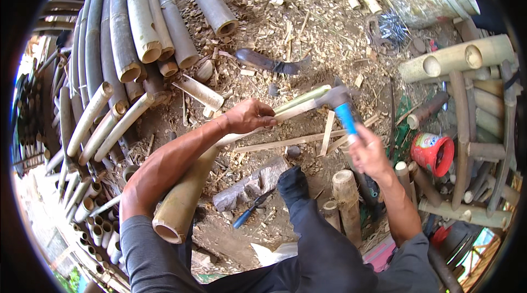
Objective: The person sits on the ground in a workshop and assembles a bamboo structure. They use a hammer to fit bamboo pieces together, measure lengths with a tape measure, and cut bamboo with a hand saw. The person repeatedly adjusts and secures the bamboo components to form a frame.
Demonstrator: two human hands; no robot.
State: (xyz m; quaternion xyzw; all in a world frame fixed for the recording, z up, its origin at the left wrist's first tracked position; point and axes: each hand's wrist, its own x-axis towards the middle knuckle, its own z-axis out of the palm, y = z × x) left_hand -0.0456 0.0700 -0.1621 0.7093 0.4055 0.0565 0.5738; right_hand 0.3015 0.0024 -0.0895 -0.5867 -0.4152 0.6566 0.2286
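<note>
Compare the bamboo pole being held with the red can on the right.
The bamboo pole is long, tan and lies slanted under the left hand; the red can is short, bright and untouched. The pole's far end is split, where the right hand holds a blue-handled hatchet; the can looks whole. Both are hollow, open-ended cylinders.

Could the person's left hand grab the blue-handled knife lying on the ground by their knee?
Probably yes. The left hand holds the bamboo pole, but the blue-handled knife lies uncovered just beneath, close by.
</note>
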